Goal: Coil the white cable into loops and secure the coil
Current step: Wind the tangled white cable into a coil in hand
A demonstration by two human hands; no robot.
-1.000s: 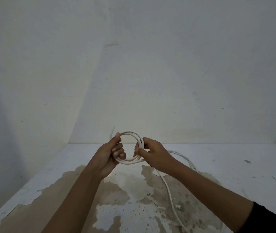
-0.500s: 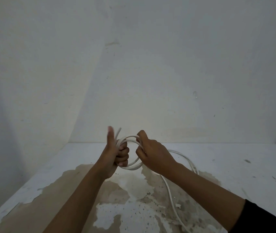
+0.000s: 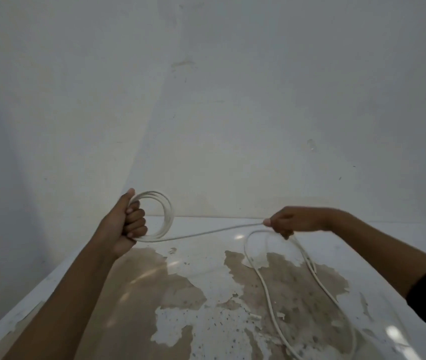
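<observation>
White cable [image 3: 214,231] coil in left grip [image 3: 126,224], strand pinched by right grip [image 3: 288,222]

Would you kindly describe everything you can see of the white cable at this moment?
The white cable is thin, round and smooth, apparently plastic-sheathed. A few stacked loops of it are gripped in the left hand, held upright above the table. From the bottom of that coil a nearly straight run crosses to the right hand, which pinches it. Beyond that hand the slack drops and lies in long loose curves on the table's peeling surface, running out of the picture at the bottom. No plug or end is visible.
</observation>
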